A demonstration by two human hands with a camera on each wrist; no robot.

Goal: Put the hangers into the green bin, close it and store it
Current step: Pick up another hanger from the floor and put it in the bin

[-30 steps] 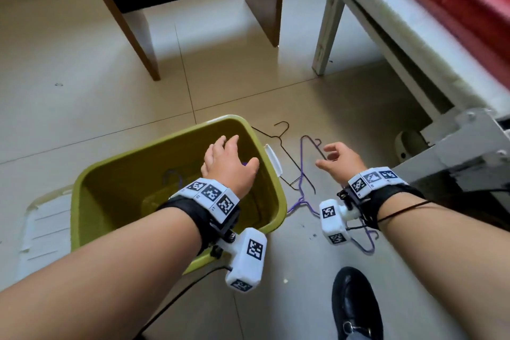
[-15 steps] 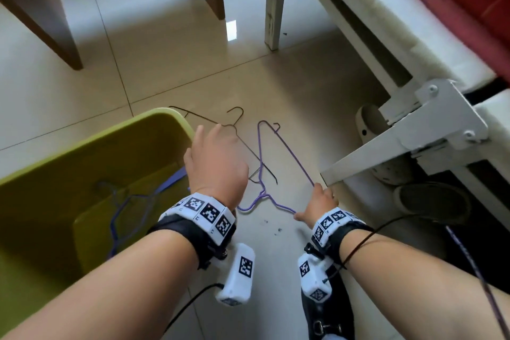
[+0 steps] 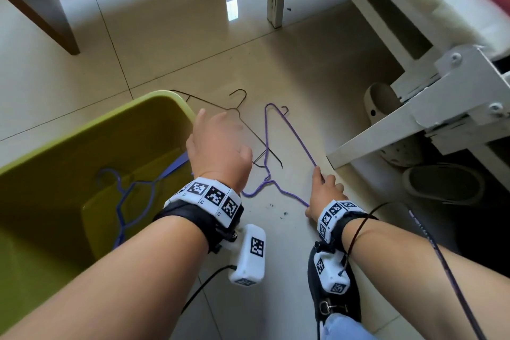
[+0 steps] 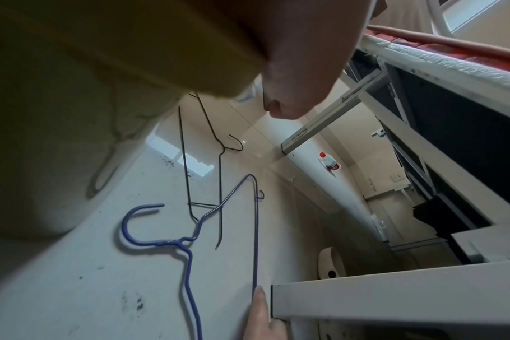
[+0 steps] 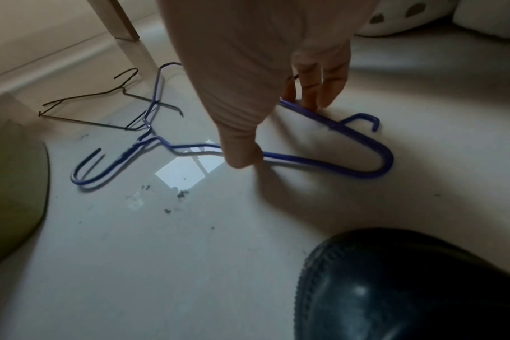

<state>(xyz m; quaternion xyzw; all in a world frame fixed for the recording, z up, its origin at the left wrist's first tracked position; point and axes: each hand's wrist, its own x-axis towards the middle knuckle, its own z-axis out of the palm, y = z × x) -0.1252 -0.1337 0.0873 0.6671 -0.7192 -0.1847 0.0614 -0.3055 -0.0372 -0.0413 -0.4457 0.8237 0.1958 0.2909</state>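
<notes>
Fingers of the right hand (image 3: 325, 192) now pinch the purple hanger (image 3: 278, 146) on the floor beside the green bin (image 3: 91, 132); a second ago they hovered. Left hand (image 3: 218, 149), relaxed and empty, has left the bin.

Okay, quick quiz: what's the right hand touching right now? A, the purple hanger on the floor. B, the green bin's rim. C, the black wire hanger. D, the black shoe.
A: the right hand has thumb and fingers pinching the purple hanger lying on the floor.
</notes>
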